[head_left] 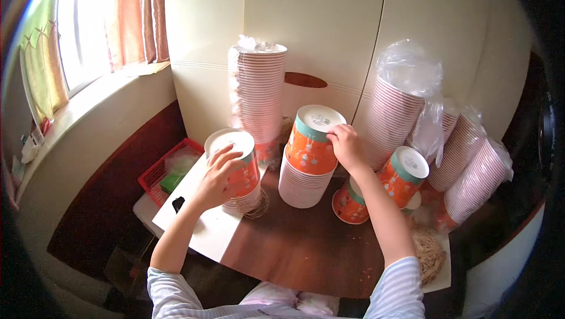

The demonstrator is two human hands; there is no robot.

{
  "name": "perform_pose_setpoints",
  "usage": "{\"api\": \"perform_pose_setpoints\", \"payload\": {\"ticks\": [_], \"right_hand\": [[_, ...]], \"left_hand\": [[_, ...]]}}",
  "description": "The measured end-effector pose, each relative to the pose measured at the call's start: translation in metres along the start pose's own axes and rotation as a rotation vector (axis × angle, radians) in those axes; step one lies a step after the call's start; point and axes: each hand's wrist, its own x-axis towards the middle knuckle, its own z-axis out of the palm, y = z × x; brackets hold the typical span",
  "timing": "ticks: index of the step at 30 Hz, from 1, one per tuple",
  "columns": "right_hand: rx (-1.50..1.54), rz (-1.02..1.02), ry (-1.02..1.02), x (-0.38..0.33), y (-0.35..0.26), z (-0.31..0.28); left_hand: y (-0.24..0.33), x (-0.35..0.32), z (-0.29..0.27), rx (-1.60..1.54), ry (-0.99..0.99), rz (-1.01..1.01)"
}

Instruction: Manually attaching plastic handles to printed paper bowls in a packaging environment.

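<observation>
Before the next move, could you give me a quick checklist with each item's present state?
1. Left hand at left orange paper tub: ok.
2. Right hand at middle orange paper tub's base edge: ok.
3. Both tubs base up: ok.
4. Firm grip: cannot tell.
5. Tall right tub stack free of plastic: not ok, clear bag over its top.

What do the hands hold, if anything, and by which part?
The right hand seems to pinch the middle orange cup at its teal upper edge. The left hand touches the left orange cup near its top; whether it grips cannot be told.
</observation>
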Motion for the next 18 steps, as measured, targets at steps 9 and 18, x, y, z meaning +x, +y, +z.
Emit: {"api": "perform_pose_setpoints", "payload": {"ticks": [9,18], "right_hand": [[-0.020,-0.021,0.001,0.026,-0.016,-0.023],[-0.044,0.193,-0.297,0.020,-0.017,-0.026]], "left_hand": [[0.010,-0.011,0.024,-0.106,-0.110,0.028],[0.035,-0.035,0.084,-0.333,-0.210,0.071]]}}
